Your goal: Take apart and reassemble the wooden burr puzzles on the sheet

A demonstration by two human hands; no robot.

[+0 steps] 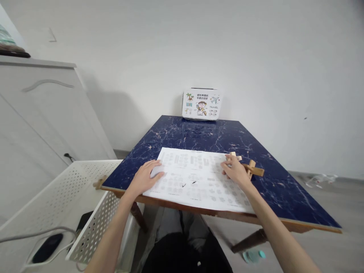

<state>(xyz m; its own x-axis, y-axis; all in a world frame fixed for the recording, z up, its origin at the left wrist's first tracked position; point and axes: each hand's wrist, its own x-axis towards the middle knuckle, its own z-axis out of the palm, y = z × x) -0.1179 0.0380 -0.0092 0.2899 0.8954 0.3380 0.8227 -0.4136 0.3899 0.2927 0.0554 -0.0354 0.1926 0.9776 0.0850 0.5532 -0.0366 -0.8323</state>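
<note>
A large white sheet of paper (196,197) printed with faint grey diagrams lies flat at the front of the blue table. My left hand (145,176) rests at its left edge, palm down, with thumb and fingers spread and nothing in them. On the sheet's right side lies my right hand (235,170), its fingers slightly bent and apart. Just beyond those fingers sits a small light wooden piece (238,157); whether they touch it is unclear. Interlocked wooden bars (257,171) lie right beside that hand, partly hidden by it.
A white case (202,108) with cartoon prints stands at the back of the blue marbled table (196,132). Another wooden piece (99,183) is at the left edge. A white perforated basket (99,223) with cables stands left; a bottle (254,256) lies on the floor.
</note>
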